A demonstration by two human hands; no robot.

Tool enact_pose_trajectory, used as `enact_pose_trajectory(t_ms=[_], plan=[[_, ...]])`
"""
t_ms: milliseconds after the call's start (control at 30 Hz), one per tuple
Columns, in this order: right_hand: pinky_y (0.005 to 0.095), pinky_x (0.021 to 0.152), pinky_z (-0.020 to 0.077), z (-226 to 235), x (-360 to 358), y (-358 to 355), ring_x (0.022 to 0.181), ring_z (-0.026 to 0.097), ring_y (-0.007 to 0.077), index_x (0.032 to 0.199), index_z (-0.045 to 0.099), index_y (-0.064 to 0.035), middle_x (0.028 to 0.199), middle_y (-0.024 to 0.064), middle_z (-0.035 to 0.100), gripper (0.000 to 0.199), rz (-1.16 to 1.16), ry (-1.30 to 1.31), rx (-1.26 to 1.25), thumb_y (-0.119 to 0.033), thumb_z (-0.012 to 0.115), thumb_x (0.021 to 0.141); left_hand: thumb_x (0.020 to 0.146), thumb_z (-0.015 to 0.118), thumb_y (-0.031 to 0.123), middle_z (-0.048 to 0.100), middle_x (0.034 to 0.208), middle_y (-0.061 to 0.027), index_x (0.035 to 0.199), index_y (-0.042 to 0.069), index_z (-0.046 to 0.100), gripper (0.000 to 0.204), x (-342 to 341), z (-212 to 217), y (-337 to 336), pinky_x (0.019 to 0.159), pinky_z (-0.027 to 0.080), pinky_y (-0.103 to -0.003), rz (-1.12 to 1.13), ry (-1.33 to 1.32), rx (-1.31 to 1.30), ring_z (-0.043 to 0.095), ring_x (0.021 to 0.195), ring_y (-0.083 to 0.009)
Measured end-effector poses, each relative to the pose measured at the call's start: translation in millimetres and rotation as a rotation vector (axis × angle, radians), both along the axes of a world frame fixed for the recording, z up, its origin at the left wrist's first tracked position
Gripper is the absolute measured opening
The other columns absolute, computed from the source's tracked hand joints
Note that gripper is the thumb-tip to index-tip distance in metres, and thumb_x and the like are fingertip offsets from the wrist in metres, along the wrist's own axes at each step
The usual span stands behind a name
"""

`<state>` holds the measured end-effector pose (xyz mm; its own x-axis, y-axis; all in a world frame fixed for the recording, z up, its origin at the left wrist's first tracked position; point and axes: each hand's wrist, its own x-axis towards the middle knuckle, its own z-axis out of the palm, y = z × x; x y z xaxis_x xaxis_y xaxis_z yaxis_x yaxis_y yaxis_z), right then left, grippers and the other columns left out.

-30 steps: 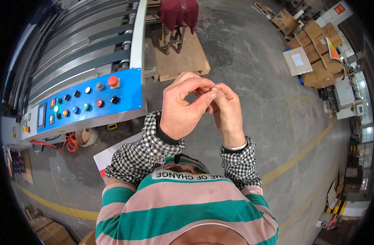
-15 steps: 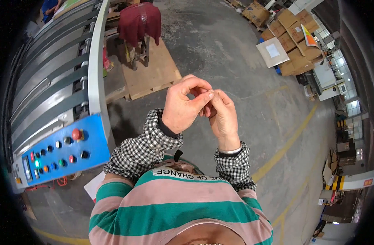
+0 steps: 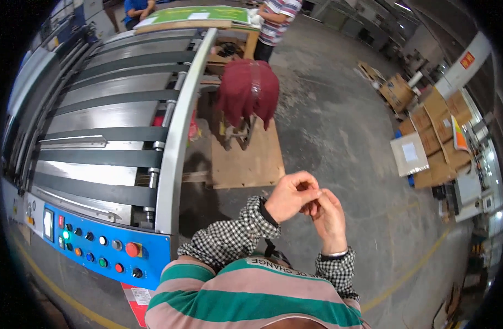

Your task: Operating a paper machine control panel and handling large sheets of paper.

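Both hands meet in front of my chest with the fingertips pressed together. My left hand (image 3: 291,198) pinches with thumb and forefinger. Against it, my right hand (image 3: 329,218) is closed in a pinch too, its thumb touching the left fingertips. Anything between the fingers is too small or hidden to make out. Black-and-white checked sleeve covers (image 3: 226,233) wrap my forearms, and a band circles the right wrist.
To my left stands a belt conveyor machine (image 3: 97,115) with a blue control panel (image 3: 106,247) of coloured buttons. Ahead, a dark red cloth (image 3: 248,90) drapes a stool on a wooden board (image 3: 246,159). Two people stand by a table with a green sheet (image 3: 202,15). Cardboard boxes (image 3: 435,123) sit right.
My view has lifted and turned left, bringing the far table and two people into sight. Both hands appear lower and farther right, still pinched together.
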<state>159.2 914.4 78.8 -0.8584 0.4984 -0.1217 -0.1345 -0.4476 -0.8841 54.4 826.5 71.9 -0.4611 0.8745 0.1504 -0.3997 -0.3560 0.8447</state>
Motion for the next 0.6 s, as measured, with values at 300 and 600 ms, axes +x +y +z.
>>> enact_pose_trajectory(t_ms=[300, 600], plan=[[0.0286, 0.058, 0.0452, -28, -76, 83, 0.056, 0.05, 0.0124, 0.077, 0.053, -0.0045, 0.062, 0.0027, 0.052, 0.017, 0.193, -0.05, -0.096, -0.018, 0.052, 0.087, 0.083, 0.055, 0.003, 0.052, 0.059, -0.0004, 0.079, 0.004, 0.052, 0.005, -45, -20, 65, 0.04, 0.036, -0.019, 0.309, -0.041, -0.083, 0.05, 0.047, -0.0065], [0.0219, 0.055, 0.0369, -38, -91, 237, 0.061, 0.044, 0.0073, 0.084, 0.054, -0.0033, 0.068, -0.0011, 0.048, 0.019, 0.196, -0.015, -0.024, -0.021, 0.05, 0.088, 0.08, 0.055, 0.001, 0.052, 0.06, -0.0012, 0.076, 0.002, 0.051, 0.005, -64, -19, 221, 0.039, 0.039, -0.021, 0.318, 0.035, -0.096, 0.051, 0.048, -0.0073]])
